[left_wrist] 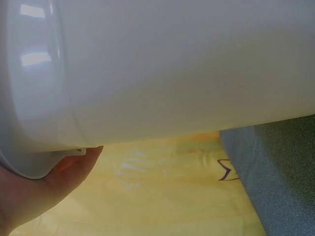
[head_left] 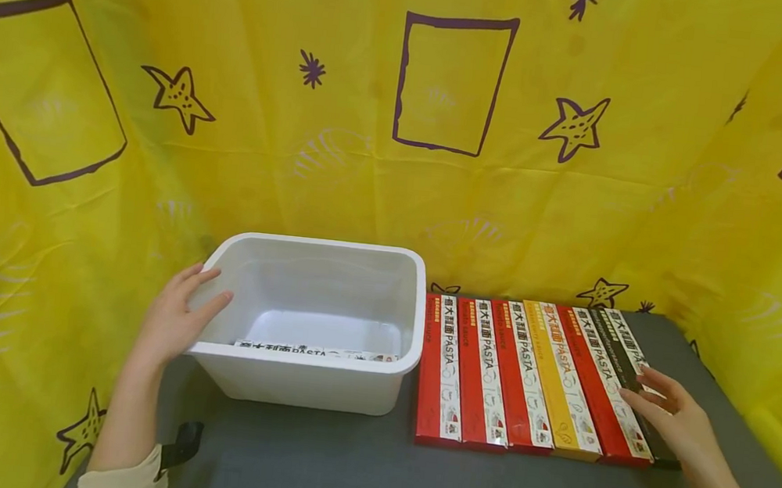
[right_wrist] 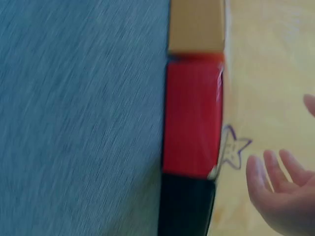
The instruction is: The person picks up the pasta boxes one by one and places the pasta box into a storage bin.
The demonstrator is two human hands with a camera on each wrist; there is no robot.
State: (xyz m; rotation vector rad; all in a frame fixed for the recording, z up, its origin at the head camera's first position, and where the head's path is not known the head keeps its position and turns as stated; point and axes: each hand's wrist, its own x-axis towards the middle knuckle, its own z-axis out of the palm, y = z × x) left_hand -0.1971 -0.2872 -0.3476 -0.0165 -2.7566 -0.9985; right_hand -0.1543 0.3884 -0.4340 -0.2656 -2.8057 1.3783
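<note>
My left hand [head_left: 175, 319] grips the left rim of a white plastic bin [head_left: 300, 383], its thumb over the inside; in the left wrist view a finger [left_wrist: 81, 169] lies under the lip. Inside the bin, near the front wall, a pasta box [head_left: 324, 352] shows only its white label strip. To the right, my right hand [head_left: 674, 417] hovers at the black pasta box [head_left: 613, 340], fingers spread and relaxed, holding nothing. Left of that box lie a red box [head_left: 618, 414], a yellow box [head_left: 553, 393] and several more red boxes [head_left: 431, 374], side by side in a row.
A dark grey table [head_left: 313, 464] carries the bin and the row of boxes. Yellow cloth [head_left: 367, 195] with drawn stars and frames hangs behind and at both sides. A black strap [head_left: 182, 444] sits by my left sleeve [head_left: 128, 478].
</note>
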